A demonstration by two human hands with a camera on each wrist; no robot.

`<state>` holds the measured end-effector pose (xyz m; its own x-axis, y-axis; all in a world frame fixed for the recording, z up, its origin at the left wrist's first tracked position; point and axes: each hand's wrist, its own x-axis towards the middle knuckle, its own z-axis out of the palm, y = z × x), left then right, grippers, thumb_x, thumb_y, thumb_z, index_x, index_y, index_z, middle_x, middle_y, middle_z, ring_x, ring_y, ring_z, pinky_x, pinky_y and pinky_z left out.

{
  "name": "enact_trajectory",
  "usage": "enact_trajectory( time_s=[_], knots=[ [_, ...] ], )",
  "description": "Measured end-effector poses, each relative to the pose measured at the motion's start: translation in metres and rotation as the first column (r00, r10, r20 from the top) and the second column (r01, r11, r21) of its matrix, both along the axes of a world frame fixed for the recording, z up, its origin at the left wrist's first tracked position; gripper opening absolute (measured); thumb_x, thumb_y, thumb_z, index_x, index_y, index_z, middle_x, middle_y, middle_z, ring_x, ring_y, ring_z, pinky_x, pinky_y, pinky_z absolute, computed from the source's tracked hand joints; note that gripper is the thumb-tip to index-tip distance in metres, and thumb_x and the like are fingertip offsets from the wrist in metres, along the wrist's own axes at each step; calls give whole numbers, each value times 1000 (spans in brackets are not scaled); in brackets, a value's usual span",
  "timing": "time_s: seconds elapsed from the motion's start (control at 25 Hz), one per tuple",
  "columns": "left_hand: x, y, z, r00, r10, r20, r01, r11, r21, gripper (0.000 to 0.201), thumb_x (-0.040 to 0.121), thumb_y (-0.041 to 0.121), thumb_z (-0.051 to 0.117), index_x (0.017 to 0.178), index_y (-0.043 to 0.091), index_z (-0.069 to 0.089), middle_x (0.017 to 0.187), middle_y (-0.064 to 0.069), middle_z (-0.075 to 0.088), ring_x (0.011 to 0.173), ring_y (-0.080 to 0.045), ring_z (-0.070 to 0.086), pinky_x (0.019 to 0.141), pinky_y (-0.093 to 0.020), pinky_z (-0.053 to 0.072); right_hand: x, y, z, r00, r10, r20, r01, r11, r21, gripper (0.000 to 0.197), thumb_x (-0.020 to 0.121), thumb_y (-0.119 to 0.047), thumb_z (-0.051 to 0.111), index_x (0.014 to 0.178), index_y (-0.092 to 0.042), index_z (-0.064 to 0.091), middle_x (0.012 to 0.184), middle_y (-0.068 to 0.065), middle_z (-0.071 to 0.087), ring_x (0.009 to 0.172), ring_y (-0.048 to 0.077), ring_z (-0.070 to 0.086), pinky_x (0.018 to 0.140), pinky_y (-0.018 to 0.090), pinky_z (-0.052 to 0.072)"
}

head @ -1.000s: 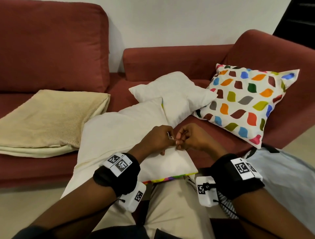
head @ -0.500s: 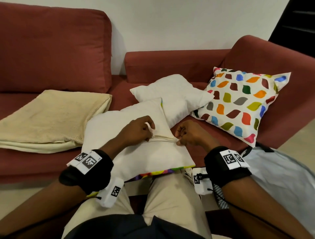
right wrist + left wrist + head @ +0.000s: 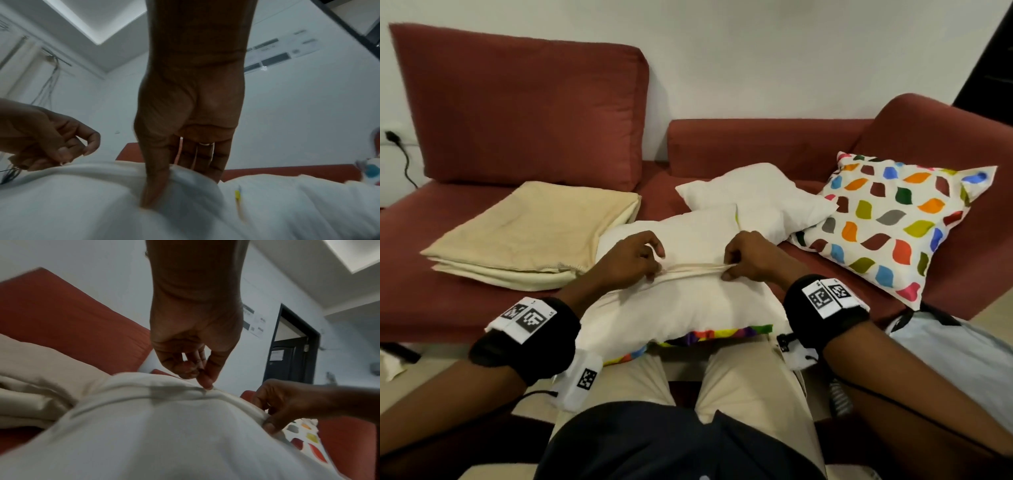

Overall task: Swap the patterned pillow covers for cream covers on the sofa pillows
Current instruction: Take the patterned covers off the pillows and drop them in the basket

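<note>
— Cream fabric covers the pillow (image 3: 681, 305) on the person's lap in the head view; a patterned cover (image 3: 709, 334) shows under its near edge. What do the fingers hold?

— Left hand (image 3: 631, 260) and right hand (image 3: 748, 255) each pinch one end of a raised seam ridge (image 3: 691, 269), stretched between them. Beyond the fingers lies a bare white pillow (image 3: 756, 198); right of them leans a patterned pillow (image 3: 893, 222); left of them rest folded cream covers (image 3: 530, 233) on the red sofa (image 3: 517, 102).

— And the left wrist view?

— Left hand (image 3: 195, 344) points down, thumb and curled fingers closed on the fold (image 3: 205, 391). The right hand (image 3: 287, 402) nips the same fold further along.

— The right wrist view?

— Right hand (image 3: 189, 126) hangs down, thumb pressed into the cloth, fingers behind a gathered bunch (image 3: 191, 180). The left hand (image 3: 45, 136) is curled at the ridge, with free sofa behind.
</note>
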<state>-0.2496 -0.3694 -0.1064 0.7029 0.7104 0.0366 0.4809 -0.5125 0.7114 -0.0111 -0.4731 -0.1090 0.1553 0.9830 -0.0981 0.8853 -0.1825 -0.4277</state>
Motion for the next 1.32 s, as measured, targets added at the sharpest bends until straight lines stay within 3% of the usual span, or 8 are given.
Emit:
enact_trajectory(
  time_s=[0.16,0.36,0.56,0.76,0.92,1.08,1.2,1.32],
  knots=[
    [-35,6,7,999,-20,31,25,985,-173,19,86,4,65,101,11,56,64,-5,66,57,-13,55,49,-23,41,-60,24,6,982,160,100,-165,985,51,33,75,-41,78,94,-17,70,94,-3,64,86,17,59,72,32,50],
    [-47,14,-3,997,60,56,-51,986,-159,23,82,1,63,96,16,53,57,-2,63,61,-20,58,65,-33,46,-102,50,12,957,264,119,-280,949,148,18,78,-31,78,84,-17,70,80,-7,61,75,15,57,65,28,43],
    [-105,37,-14,953,141,-269,-214,940,-265,27,78,-7,60,101,7,53,69,-14,67,54,-20,60,53,-26,44,-74,44,9,976,218,8,-218,976,4,17,72,-26,84,73,-19,68,72,-8,64,70,13,60,64,31,47],
    [-101,41,-10,923,22,-385,-159,931,-328,32,80,-10,59,105,10,54,65,-11,67,53,-18,62,50,-23,46,-136,50,7,910,395,129,-405,912,60,33,74,-40,78,97,-23,62,91,-9,56,81,8,48,67,27,36],
    [-94,45,-11,787,-54,-615,-158,945,-286,22,82,0,59,99,14,54,69,-8,73,60,-22,65,57,-25,44,-159,54,-9,848,467,250,-476,879,-28,24,82,-34,72,97,-20,61,93,-7,53,91,17,53,69,30,36],
    [-84,31,-4,574,-128,-809,-69,977,-204,14,86,16,57,97,12,64,76,3,75,61,-15,62,59,-25,43,-155,36,-11,861,485,154,-478,875,-78,10,89,-32,65,93,-22,64,90,-5,59,84,16,55,67,30,38],
    [-70,13,13,689,81,-720,88,977,194,17,88,34,61,100,22,59,96,7,64,87,-16,57,73,-31,42,-151,18,-12,859,506,-76,-511,855,-84,19,94,-24,55,88,-13,70,79,-2,67,70,14,58,68,33,47],
    [-63,-2,11,770,-105,-630,263,951,163,19,91,29,59,109,24,58,104,8,60,89,-12,51,75,-32,44,-147,9,-17,917,382,-117,-394,913,-109,18,89,-10,53,94,-16,70,77,-9,60,65,8,56,63,24,46]
  ],
)
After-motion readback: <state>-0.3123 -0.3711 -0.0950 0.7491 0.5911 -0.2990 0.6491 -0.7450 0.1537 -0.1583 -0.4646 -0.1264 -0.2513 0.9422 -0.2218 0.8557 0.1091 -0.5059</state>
